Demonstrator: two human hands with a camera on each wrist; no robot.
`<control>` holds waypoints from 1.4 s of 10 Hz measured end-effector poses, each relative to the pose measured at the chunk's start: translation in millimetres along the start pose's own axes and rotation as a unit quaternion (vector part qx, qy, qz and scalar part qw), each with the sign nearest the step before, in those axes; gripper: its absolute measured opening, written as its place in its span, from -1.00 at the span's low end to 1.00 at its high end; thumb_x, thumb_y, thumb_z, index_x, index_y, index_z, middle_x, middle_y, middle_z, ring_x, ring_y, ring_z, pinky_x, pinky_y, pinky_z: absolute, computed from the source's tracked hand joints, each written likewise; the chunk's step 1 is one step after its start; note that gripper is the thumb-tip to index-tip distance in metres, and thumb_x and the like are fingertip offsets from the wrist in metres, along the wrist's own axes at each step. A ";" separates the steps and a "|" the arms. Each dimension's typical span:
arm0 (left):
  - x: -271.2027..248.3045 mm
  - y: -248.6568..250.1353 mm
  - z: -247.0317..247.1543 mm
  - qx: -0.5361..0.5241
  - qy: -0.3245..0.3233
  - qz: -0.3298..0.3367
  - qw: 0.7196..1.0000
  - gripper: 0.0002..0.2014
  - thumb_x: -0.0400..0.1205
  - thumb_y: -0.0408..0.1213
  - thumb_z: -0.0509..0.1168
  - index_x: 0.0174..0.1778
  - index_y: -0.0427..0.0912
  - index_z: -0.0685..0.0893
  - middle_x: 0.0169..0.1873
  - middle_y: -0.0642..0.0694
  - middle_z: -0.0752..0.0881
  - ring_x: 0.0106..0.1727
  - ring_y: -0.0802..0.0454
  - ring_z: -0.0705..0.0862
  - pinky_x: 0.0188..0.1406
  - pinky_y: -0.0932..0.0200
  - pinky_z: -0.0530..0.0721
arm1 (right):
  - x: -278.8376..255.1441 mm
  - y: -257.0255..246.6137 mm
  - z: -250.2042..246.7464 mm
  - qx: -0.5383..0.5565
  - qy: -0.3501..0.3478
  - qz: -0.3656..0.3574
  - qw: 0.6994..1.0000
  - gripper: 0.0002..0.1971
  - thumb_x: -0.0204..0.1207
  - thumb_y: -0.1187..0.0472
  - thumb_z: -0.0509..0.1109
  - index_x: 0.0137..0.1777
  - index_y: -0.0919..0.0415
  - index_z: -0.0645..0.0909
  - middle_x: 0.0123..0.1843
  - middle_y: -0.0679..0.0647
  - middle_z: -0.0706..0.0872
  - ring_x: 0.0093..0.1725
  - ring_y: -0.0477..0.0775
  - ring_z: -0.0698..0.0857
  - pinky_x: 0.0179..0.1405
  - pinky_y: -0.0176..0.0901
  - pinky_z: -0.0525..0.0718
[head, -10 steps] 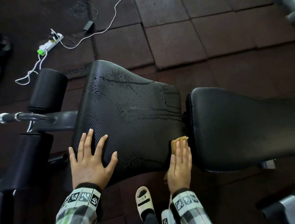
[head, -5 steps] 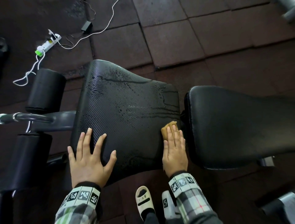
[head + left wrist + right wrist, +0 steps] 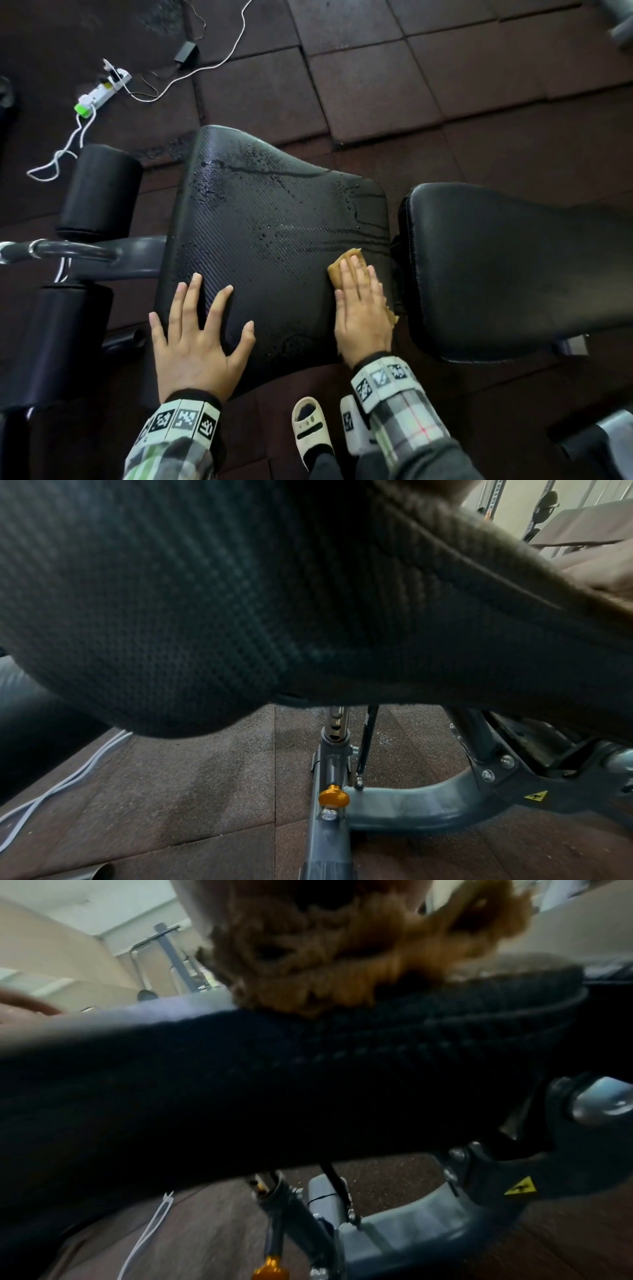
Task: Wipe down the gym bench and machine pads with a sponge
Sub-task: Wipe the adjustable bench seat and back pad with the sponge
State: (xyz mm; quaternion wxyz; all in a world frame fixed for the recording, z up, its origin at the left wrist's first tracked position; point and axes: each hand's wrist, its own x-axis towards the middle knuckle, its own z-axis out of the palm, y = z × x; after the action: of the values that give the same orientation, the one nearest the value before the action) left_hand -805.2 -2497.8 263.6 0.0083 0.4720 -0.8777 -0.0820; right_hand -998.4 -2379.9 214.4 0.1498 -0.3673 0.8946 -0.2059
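**Sponge Pressed Flat on the Wet Seat Pad, Close to the Gap Before the Back Pad**

A tan, ragged-edged sponge was pressed under the right hand, whose fingers lay straight and together over it. The sponge was located on the black textured seat pad of the gym bench, at the near right part of that pad, just beside the narrow gap separating it from the smooth black back pad. From the right wrist view the frayed underside of the sponge was seen resting on the pad's upper edge.

The left hand was laid flat, fingers spread and straight, on the near left corner of the seat pad, with nothing held. Water droplets and thin wet streaks were visible across the far and right portions of the seat pad.

To the left of the seat pad, two black cylindrical foam rollers were carried on a grey metal bar. Beneath the pad, a grey steel frame with an orange adjustment knob and a yellow warning sticker was seen from the left wrist view.

On the dark reddish rubber floor tiles, a white power strip with a green end and its white cables were lying well apart from the bench, at the far left. A cream and black slipper was seen on the floor near the bench's near edge, between the two plaid sleeves.
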 end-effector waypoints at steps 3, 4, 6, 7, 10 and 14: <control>1.1 -1.4 -0.4 -0.007 -0.006 0.007 1.000 -0.33 0.52 0.28 0.06 0.51 0.03 0.47 0.65 -0.15 0.22 0.68 -0.17 0.13 0.55 -0.49 0.10 | -54.2 14.3 -3.3 0.048 0.001 0.091 0.995 -0.43 0.60 -0.13 -0.28 0.61 -0.02 -0.11 0.65 -0.15 -0.11 0.65 -0.05 -0.12 0.59 -0.20 -0.09; 0.9 -2.2 -1.4 -0.015 -0.020 -0.002 1.000 -0.27 0.52 0.30 0.03 0.58 0.02 0.37 0.67 -0.12 0.18 0.70 -0.17 0.05 0.57 -0.44 0.07 | -62.8 12.6 -5.4 0.058 -0.009 0.121 0.991 -0.38 0.54 -0.18 -0.35 0.60 -0.05 -0.15 0.65 -0.19 -0.15 0.65 -0.08 -0.15 0.51 -0.38 -0.18; 1.6 -4.3 2.4 -0.014 -0.015 -0.027 0.999 -0.14 0.54 0.33 -0.01 0.69 -0.10 0.11 0.71 -0.14 0.01 0.71 -0.18 -0.03 0.64 -0.24 -0.05 | -24.5 23.9 -5.7 0.052 0.030 0.172 0.983 -0.40 0.65 -0.08 -0.13 0.64 0.16 0.04 0.67 0.05 0.10 0.63 0.11 0.10 0.57 -0.16 -0.01; 0.7 -3.6 3.5 -0.010 -0.012 -0.033 0.999 -0.13 0.56 0.31 -0.04 0.70 -0.19 0.09 0.71 -0.16 0.02 0.71 -0.18 0.00 0.65 -0.21 -0.02 | 1.8 31.5 -12.5 0.075 0.012 0.194 0.978 -0.48 0.71 0.12 -0.01 0.65 0.17 0.05 0.66 0.07 0.13 0.62 0.10 0.13 0.60 -0.11 0.03; 0.5 -2.2 1.7 -0.004 -0.005 -0.040 0.999 -0.16 0.56 0.26 0.01 0.69 -0.19 0.15 0.70 -0.14 0.10 0.68 -0.22 0.11 0.64 -0.22 0.09 | 84.6 -1.1 -16.6 -0.019 -0.041 0.071 0.996 -0.37 0.58 0.02 -0.26 0.64 0.24 0.06 0.68 0.15 0.04 0.63 0.20 0.11 0.61 0.02 0.00; 1.2 -0.4 -0.4 -0.001 -0.009 -0.044 0.999 -0.16 0.55 0.27 0.00 0.68 -0.19 0.18 0.70 -0.13 0.11 0.67 -0.22 0.13 0.64 -0.16 0.02 | 34.1 42.4 -31.2 -0.027 -0.075 0.023 0.997 -0.44 0.67 0.07 -0.13 0.65 0.21 0.01 0.68 0.02 -0.05 0.66 -0.02 -0.02 0.61 -0.23 -0.16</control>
State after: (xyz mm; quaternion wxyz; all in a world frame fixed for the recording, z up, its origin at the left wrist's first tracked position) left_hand -805.5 -2499.1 263.9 -0.0023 0.5091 -0.8563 -0.0873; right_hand -1060.1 -2368.9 217.3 0.2107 -0.3651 0.8943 -0.1499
